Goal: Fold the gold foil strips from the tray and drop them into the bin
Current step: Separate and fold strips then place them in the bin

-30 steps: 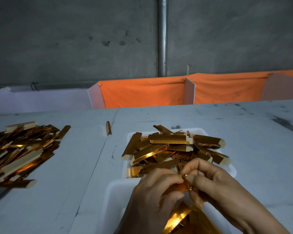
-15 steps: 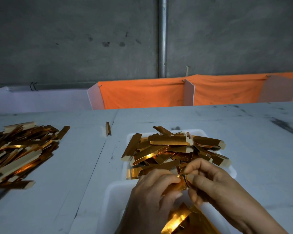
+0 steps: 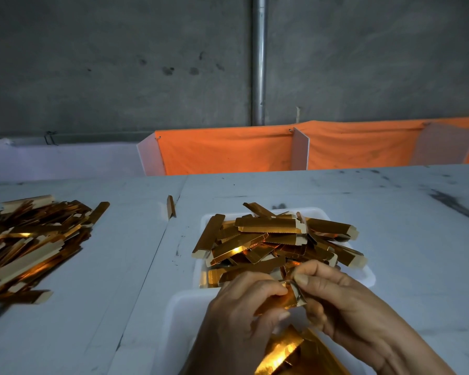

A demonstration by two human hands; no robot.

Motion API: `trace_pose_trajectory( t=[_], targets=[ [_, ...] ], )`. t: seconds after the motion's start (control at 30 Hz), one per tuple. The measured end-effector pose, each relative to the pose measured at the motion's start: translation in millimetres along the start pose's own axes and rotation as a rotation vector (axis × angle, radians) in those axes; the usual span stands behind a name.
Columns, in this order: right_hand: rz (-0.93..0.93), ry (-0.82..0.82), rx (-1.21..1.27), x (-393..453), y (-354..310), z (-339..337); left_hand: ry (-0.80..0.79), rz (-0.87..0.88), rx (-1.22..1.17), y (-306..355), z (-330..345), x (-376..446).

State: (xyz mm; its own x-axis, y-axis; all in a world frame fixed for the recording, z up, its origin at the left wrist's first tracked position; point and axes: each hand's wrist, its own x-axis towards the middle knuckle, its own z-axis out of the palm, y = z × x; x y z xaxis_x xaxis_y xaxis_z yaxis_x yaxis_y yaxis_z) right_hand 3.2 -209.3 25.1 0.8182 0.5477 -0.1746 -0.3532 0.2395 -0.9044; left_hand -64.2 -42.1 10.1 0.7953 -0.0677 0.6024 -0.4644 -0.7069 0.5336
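Gold foil strip (image 3: 287, 300) pinched by both hands' fingers (image 3: 271, 289) above bin (image 3: 179, 315), tray (image 3: 363, 277) behind.

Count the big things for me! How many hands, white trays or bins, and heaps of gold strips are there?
Hands: 2, the left hand and the right hand, both pinching one gold strip
White containers: 2, the tray and the bin
Heaps of gold strips: 2, one in the tray, one on the table
Total: 6
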Motion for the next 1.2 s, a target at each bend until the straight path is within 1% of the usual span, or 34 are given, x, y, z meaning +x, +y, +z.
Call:
trace_pose_trajectory(
  t=[0.17,0.33,0.47,0.57,0.73,0.97,1.07,1.2],
  targets=[
    [0.057,0.001,0.075,1,-1,-5,-0.052,-0.008,-0.025,-2,1,0],
    [0.052,-0.022,0.126,2,0,-7,-0.027,-0.029,-0.089,-3,-1,1],
    [-0.016,-0.036,0.069,2,0,-6,-0.05,-0.026,-0.101,-4,-1,0],
    [-0.028,-0.026,0.028,1,0,-5,-0.018,-0.04,-0.137,-5,0,0],
    [0.025,-0.146,0.002,-3,-2,-6,0.029,-0.073,-0.161,-5,-3,1],
    [-0.023,-0.118,-0.083,-5,-5,-1,-0.005,-0.102,-0.162,-4,-3,0],
    [-0.042,-0.127,-0.081,-7,-8,3,-0.024,-0.126,-0.146,-5,-4,0],
    [-0.053,-0.146,-0.09,-9,-9,3,-0.028,-0.117,-0.145,-4,-4,1]
  ],
)
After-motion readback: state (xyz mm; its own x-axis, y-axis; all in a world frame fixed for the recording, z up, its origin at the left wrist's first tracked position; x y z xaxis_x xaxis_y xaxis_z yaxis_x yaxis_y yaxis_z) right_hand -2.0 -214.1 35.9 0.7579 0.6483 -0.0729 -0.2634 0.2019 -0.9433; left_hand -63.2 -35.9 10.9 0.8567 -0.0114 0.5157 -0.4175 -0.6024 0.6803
